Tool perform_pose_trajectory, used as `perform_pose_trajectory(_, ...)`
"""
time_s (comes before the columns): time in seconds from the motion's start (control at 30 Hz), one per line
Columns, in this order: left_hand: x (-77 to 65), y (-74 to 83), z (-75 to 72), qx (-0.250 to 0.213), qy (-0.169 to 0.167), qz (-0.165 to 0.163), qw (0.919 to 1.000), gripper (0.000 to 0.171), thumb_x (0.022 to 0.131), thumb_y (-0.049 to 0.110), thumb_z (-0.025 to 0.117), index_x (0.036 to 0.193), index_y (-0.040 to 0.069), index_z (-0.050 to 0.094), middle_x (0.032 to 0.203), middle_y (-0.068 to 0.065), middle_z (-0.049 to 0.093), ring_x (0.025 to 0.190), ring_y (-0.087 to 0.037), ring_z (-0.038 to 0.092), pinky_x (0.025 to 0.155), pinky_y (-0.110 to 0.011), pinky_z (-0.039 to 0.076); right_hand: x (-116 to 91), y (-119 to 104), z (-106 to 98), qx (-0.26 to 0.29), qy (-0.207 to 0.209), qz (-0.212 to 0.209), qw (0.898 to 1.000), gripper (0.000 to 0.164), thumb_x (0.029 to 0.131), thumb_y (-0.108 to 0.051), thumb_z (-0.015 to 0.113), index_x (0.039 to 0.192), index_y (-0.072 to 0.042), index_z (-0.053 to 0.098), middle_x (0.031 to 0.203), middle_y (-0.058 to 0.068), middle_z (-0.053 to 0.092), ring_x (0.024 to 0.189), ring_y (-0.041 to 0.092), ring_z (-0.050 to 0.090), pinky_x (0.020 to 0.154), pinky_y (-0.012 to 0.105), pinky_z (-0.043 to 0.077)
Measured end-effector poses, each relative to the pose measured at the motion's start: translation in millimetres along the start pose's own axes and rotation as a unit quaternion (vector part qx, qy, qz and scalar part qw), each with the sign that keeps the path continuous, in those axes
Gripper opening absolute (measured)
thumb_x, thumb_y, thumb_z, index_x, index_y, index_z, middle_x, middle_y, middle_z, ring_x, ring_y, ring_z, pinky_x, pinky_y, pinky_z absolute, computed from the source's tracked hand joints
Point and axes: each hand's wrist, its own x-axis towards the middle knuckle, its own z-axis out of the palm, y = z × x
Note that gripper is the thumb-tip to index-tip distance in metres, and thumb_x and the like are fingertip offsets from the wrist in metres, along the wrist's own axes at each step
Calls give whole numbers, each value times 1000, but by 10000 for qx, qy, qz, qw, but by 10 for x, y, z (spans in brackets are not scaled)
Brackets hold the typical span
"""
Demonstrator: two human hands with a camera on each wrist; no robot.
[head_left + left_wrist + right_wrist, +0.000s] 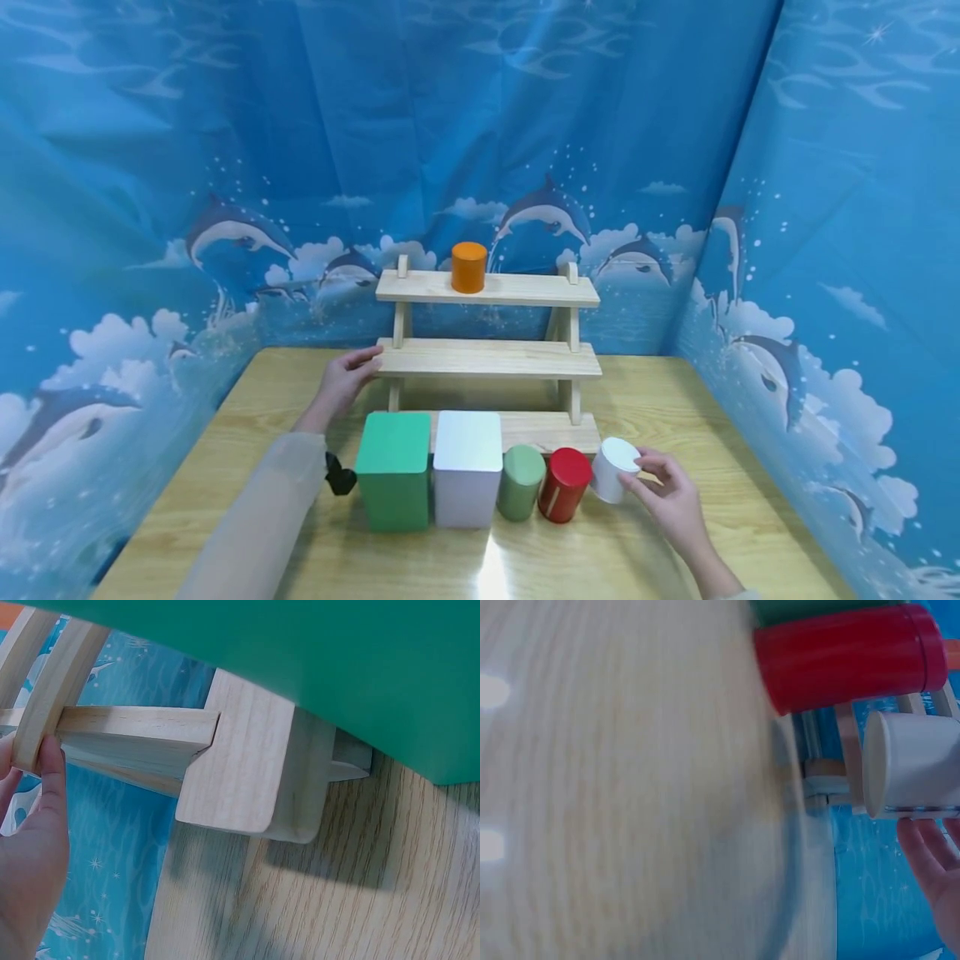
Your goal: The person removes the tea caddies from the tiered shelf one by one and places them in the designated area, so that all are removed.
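My left hand (348, 382) pinches the left end of the middle board of a three-tier wooden shelf (487, 357); the left wrist view shows thumb and fingers on either side of that board's end (41, 720). With thumb and fingertips, my right hand (670, 500) holds a white canister (609, 479) by its side, at the right end of a row. Beside it stands a red canister (562, 492), then a light green canister (519, 487). In the right wrist view, fingers (922, 851) lie against the white canister, partly cut off by the frame edge.
A white box (467, 483) and a green box (393, 483) stand left of the canisters, hiding part of the bottom board. On the top board sits an orange canister (468, 268). Blue dolphin-print curtains (480, 125) surround the wooden table (255, 408) at the back and sides.
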Motion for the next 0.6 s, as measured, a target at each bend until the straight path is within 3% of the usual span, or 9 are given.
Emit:
perform_pose_trajectory(0.17,47,-79,-32,3,55,34,10000,47,93,16,58,135,-2,45,139,-20,40,98,-2,55,85,-20,49,-32,-127,56,-704,-80,235,9972,28,68,16,73,89,10,55,107,18,54,93,3,59,72,20,54)
perform_pose_trajectory(0.4,43,-95,-54,118,177,68,9998,49,91,19,61,133,-1,47,136,-18,43,100,-5,56,85,-22,49,-33,-72,28,-1068,-281,353,9933,26,68,10,76,87,6,58,110,24,55,94,1,58,73,21,54)
perform_pose_trajectory(0.6,50,-79,-39,248,154,51,9996,49,90,22,63,132,1,50,135,-15,45,105,-9,55,87,-23,49,-68,2,-43,-1190,-719,257,9900,27,67,9,77,85,0,60,109,24,57,97,-1,56,72,25,55)
